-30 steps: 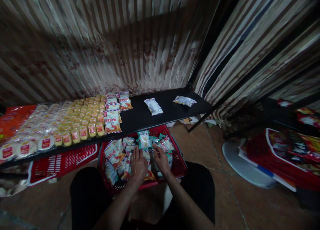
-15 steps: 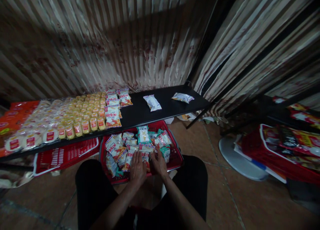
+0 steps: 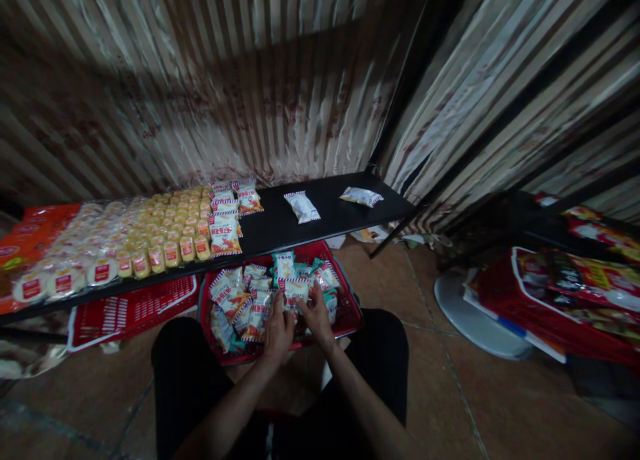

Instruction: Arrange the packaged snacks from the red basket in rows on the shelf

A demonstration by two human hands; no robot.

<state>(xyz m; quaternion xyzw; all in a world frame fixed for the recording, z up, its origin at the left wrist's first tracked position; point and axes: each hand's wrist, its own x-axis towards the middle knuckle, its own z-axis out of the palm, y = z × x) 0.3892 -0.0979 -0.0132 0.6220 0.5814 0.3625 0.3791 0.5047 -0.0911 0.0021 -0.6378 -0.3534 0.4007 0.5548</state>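
Dim floor, red basket (image 3: 353, 313), left hand (image 3: 278, 330), right hand (image 3: 316, 315), packets (image 3: 255, 313) half-hidden

my left hand (image 3: 278, 330) and my right hand (image 3: 316, 315) cover the packets (image 3: 253, 300) under them in the red basket (image 3: 350, 317). the tips of my fingers (image 3: 307, 310) are tucked in there, so i cannot tell if they grip one. the words on the packets are too small to read. the black surface (image 3: 300, 230) hides the back of another red basket (image 3: 130, 310). the orange packs (image 3: 20, 237) are cut off at the left edge, and the red bags (image 3: 575, 280) at the right edge.
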